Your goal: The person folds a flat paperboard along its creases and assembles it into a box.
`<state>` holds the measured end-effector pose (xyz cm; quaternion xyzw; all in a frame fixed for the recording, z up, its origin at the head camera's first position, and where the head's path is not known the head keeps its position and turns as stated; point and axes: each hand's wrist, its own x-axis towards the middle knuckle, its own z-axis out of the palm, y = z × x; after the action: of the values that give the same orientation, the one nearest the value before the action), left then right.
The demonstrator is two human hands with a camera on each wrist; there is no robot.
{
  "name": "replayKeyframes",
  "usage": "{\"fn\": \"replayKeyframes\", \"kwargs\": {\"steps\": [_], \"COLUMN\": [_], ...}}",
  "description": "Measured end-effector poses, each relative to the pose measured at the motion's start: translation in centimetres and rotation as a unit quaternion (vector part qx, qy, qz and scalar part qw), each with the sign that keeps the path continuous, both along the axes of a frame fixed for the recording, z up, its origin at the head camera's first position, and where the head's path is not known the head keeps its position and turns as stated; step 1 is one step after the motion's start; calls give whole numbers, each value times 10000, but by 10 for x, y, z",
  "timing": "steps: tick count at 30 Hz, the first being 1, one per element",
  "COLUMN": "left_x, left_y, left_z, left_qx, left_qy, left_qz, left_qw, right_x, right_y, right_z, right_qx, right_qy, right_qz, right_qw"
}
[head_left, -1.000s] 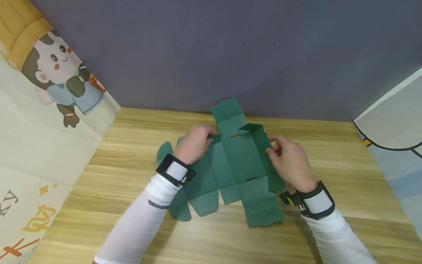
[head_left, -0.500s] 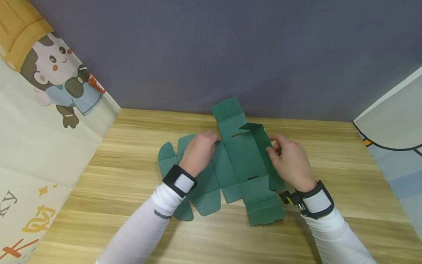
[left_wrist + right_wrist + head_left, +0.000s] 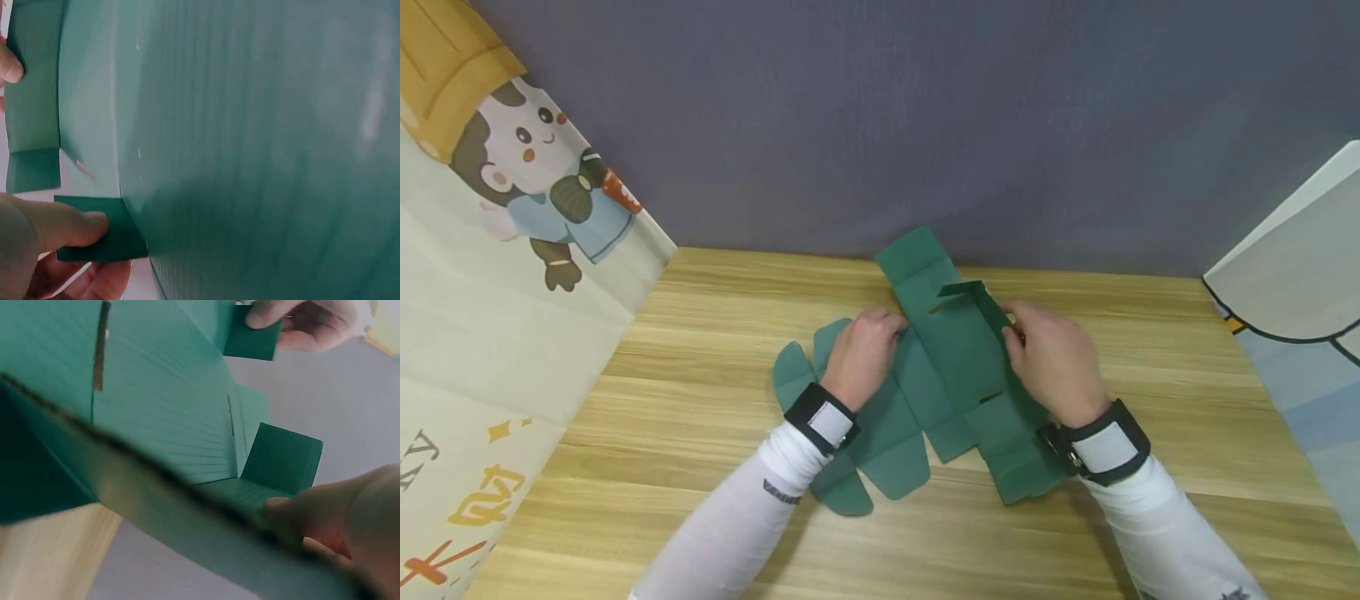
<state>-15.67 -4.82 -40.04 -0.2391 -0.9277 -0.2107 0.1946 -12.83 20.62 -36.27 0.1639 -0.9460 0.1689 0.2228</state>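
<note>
A partly folded green cardboard box (image 3: pixel 958 354) lies on the wooden table, its panels spread out. My left hand (image 3: pixel 863 354) reaches over its left part and pinches a small raised flap (image 3: pixel 122 240) between thumb and fingers, as the left wrist view shows. On the other side, my right hand (image 3: pixel 1056 362) grips the upright side panel (image 3: pixel 992 313), thumb on the inner face. A small tab (image 3: pixel 284 457) stands bent inward at that panel's far end. Rounded flaps (image 3: pixel 842 493) stick out at the box's left. Slots (image 3: pixel 991 397) show along two creases.
The wooden tabletop (image 3: pixel 700 333) extends around the cardboard. Behind it rises a dark grey-blue backdrop (image 3: pixel 880 125). Printed cloths with cartoon figures hang at the left (image 3: pixel 542 158) and right (image 3: pixel 1292 283).
The green box has turned slightly, its near end swinging to the right. My left hand has moved a little right and toward me; the right side panel leans differently under my right hand.
</note>
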Motion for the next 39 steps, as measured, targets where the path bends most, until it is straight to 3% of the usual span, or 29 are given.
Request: {"fn": "replayKeyframes", "kwargs": {"steps": [6,15,26,33,39], "left_x": [-4,-4,0,3,6], "left_y": [4,10,14,11,3], "left_z": [-5,-10,-24,-27,-27], "left_qx": [560,848,909,1075,1223], "left_qy": [-310,-1097,-1505,-1755,-2469], "left_qz": [107,222,279,96,-276], "left_qw": [9979,9901,9840,9785,9609], "right_x": [-10,-17,-9,-6,-3], "right_y": [-8,-21,-33,-35,-36], "right_z": [3,1,-7,-10,-10], "right_qx": [608,1492,2069,2149,2194], "right_qy": [824,1808,1722,1769,1757], "right_qz": [227,479,677,750,791], "right_qw": [9945,9710,9607,9576,9564]}}
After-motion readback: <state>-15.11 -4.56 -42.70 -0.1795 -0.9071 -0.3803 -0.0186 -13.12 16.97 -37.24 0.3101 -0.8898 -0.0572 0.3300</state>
